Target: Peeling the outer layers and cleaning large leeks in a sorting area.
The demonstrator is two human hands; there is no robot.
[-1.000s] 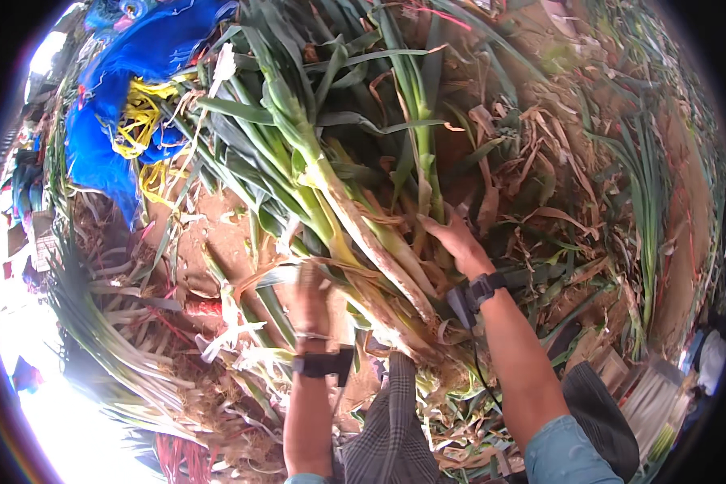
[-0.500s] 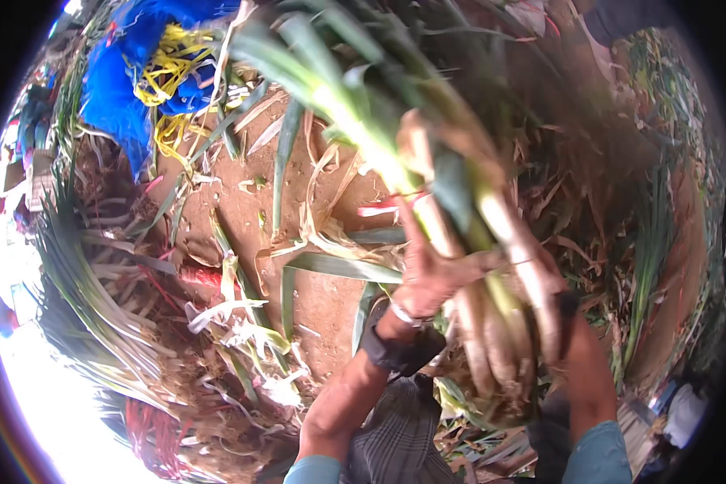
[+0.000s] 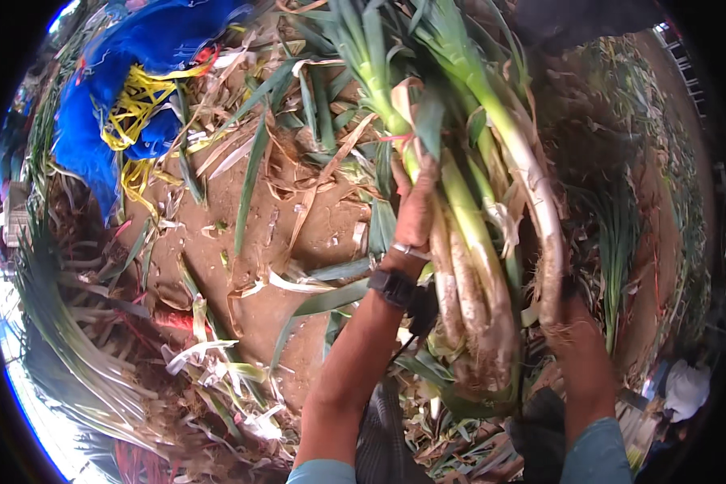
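Note:
Thick leeks [image 3: 472, 250] stretch in front of me, with green tops pointing away and soil-stained white ends and roots toward me. My left hand [image 3: 415, 206] is closed round the stalks on the bundle's left side, just below a thin red tie [image 3: 397, 138]. A dark watch and a light bracelet are on that wrist. On the other side, a curved white leek [image 3: 544, 226] hangs slightly apart from the others. My right hand [image 3: 567, 284] is beside and behind this stalk. Its fingers are hidden by the leek and shadow.
Blue netting [image 3: 97, 97] with yellow strips [image 3: 137, 105] lies at the far left. Bundled slimmer green onions [image 3: 81, 339] rest at the left. Dry leaves and peelings litter the brown ground [image 3: 286, 234]. More long green stalks [image 3: 617, 258] lie at the right.
The leek tops have swung right and away, and the bundle is more upright in view. My left hand has moved farther away, still gripping the stalks, while my view has shifted slightly.

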